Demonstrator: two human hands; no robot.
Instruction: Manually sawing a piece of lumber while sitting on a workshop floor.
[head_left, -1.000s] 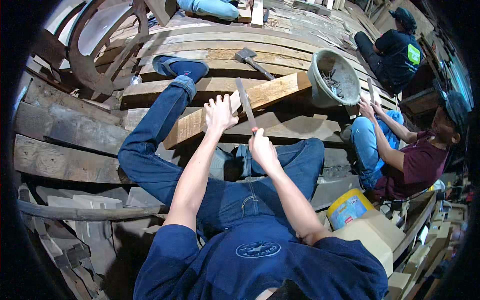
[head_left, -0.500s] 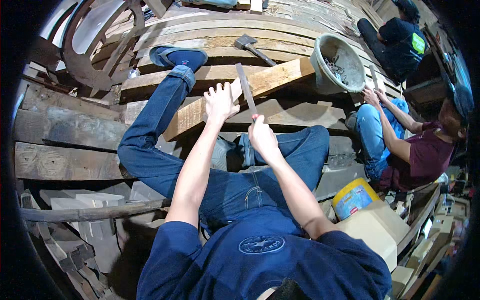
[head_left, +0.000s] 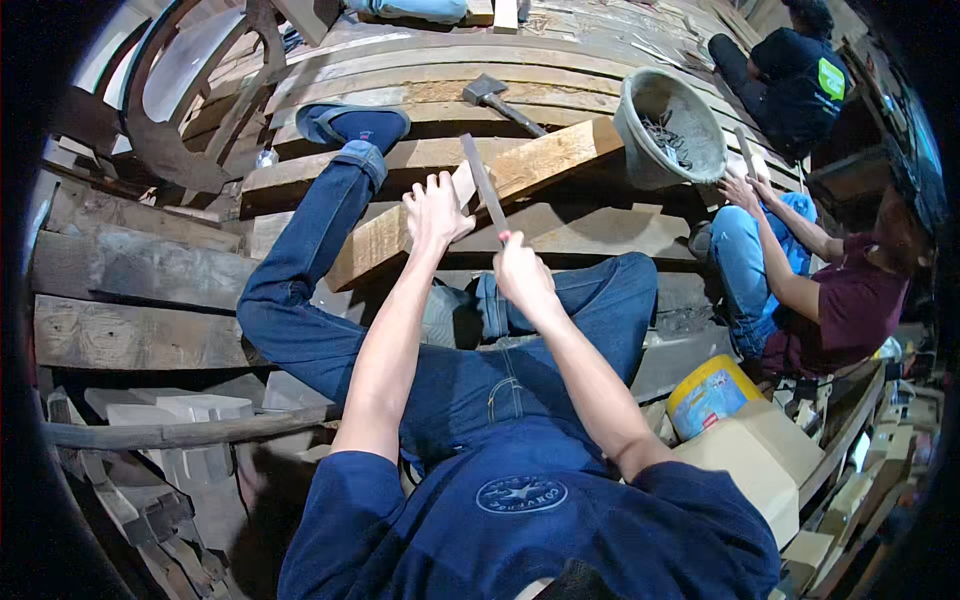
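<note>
In my right hand [head_left: 523,273] is the red handle of a long, flat, blunt-ended metal file [head_left: 482,183]. Its blade points away from me and lies along the right side of a small pale wood block [head_left: 463,186]. My left hand [head_left: 437,212] is closed over that block, pressing it against a thick wooden beam [head_left: 510,172]; the fingers hide much of the block. The beam runs slantwise between my bent legs, from near left to far right.
A grey bucket [head_left: 626,140] of nails stands by the beam's far end. Beyond the beam lies a hammer [head_left: 497,98]. To my right sits a co-worker [head_left: 850,295] holding a similar blade; another person [head_left: 800,90] is farther back. A yellow tub [head_left: 740,378] is at right.
The file and my right hand have shifted slightly left and the blade tip has come a little nearer. My left hand keeps its hold on the block.
</note>
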